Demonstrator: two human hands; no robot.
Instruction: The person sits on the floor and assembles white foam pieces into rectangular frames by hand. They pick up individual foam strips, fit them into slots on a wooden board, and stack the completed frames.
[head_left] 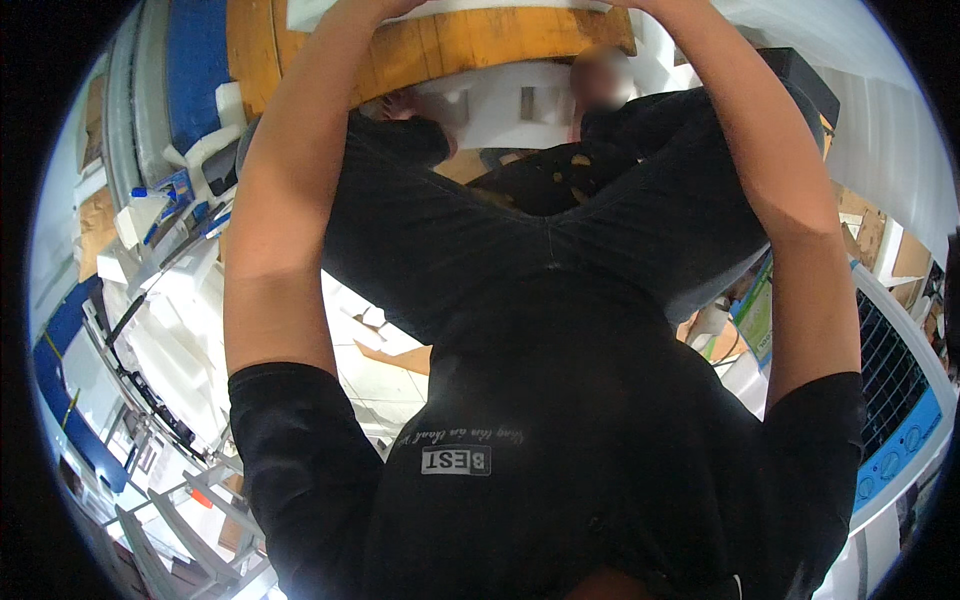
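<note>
Both of my bare forearms stretch forward to the top edge of the head view, where the hands are mostly cut off. Only the base of my left hand (pixel 385 6) shows, beside a white slab-like piece (pixel 480 18) on the far side of the wooden table edge (pixel 480 40). A sliver of my right hand (pixel 645 3) appears above the right end of that edge. The fingers of both hands are out of sight, and whatever they hold or touch cannot be made out.
My legs are bent under the table edge. White foam-like pieces (pixel 185 345) crowd the left side, above a grey metal frame (pixel 180 525). At right stands a white and blue appliance (pixel 900 450) with a dark grille and knobs. A black box (pixel 805 90) sits upper right.
</note>
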